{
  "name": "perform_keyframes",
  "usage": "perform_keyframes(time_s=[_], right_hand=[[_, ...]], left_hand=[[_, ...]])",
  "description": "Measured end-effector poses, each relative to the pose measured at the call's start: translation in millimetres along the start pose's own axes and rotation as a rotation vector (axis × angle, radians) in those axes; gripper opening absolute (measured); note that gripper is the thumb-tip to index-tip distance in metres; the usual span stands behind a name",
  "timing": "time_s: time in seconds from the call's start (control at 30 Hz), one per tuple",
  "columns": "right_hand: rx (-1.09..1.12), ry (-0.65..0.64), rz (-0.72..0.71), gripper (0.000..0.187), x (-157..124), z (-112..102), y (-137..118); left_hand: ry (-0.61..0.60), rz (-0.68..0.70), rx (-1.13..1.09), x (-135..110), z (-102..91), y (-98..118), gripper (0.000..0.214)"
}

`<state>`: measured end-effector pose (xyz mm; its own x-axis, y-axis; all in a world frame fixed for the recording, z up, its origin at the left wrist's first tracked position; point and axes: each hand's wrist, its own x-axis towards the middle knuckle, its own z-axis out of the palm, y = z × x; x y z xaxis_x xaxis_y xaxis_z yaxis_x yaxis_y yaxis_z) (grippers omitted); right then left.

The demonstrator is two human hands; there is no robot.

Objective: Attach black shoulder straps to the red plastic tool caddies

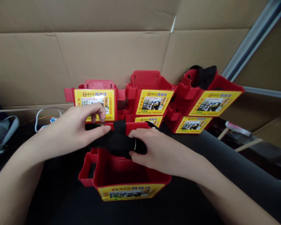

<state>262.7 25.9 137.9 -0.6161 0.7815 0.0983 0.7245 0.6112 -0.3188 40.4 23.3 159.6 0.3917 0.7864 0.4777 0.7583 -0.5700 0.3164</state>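
Note:
A red plastic tool box [132, 179] with a yellow printed label stands in front of me, its open top facing up. A black strap [114, 142] lies across its back rim, and one loop of it wraps over that rim. My right hand [152, 145] is closed around the strap at the right side, thumb below and fingers above. At the left, my left hand [84, 125] has its fingers curled and its thumb along the strap's upper edge, with black webbing between thumb and palm. The strap's ends are partly hidden by my hands.
Behind stand stacked red boxes: a left one [99, 84], a middle one [146, 78] and a right one [215, 84] with black straps [204, 75] inside. A cardboard wall [107, 53] rises behind them. Wires [44, 114] lie at the left, a metal bar [250, 40] at the right.

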Motion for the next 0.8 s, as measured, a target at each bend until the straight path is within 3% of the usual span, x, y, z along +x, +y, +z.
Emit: perform_keyframes(time_s=[0.07, 0.13, 0.23, 0.33, 0.43, 0.6, 0.63, 0.7, 0.8], right_hand=[[0.002, -0.006, -0.031, 0.019, 0.8, 1.8, -2.2], [0.001, 0.004, -0.053, 0.023, 1.2, 3.6, -3.1], [-0.006, 0.02, -0.089, 0.026, 1.8, 6.1, -2.6], [0.0, 0.015, -0.113, 0.025, 2.5, 7.6, -2.3], [-0.012, 0.025, -0.104, 0.022, 2.4, 6.5, -1.3], [-0.031, -0.022, -0.098, 0.015, 1.3, 1.0, 8.0], [-0.026, -0.019, -0.113, 0.015, 1.4, 0.4, 9.9], [0.004, 0.015, -0.148, 0.019, 1.9, -0.3, 11.9], [0.087, 0.077, -0.193, 0.027, 2.8, -1.4, 10.2]], left_hand=[[-0.018, 0.112, 0.106, -3.1, 7.2, 11.4, 0.025], [-0.121, 0.181, 0.125, -6.1, 17.1, 21.3, 0.025], [-0.275, 0.117, 0.138, -8.2, 30.6, 28.3, 0.014], [-0.277, 0.033, 0.126, -6.8, 34.5, 27.0, 0.01], [-0.341, 0.013, 0.041, -6.3, 22.8, 19.9, 0.009], [-0.818, 0.056, -0.085, -16.2, -22.8, -3.4, 0.009], [-0.848, 0.067, -0.096, -17.7, -29.2, -6.9, 0.008], [-0.764, 0.091, -0.117, -17.4, -32.6, -9.1, 0.008], [-0.442, 0.093, -0.108, -9.5, -15.0, -1.1, 0.017]])
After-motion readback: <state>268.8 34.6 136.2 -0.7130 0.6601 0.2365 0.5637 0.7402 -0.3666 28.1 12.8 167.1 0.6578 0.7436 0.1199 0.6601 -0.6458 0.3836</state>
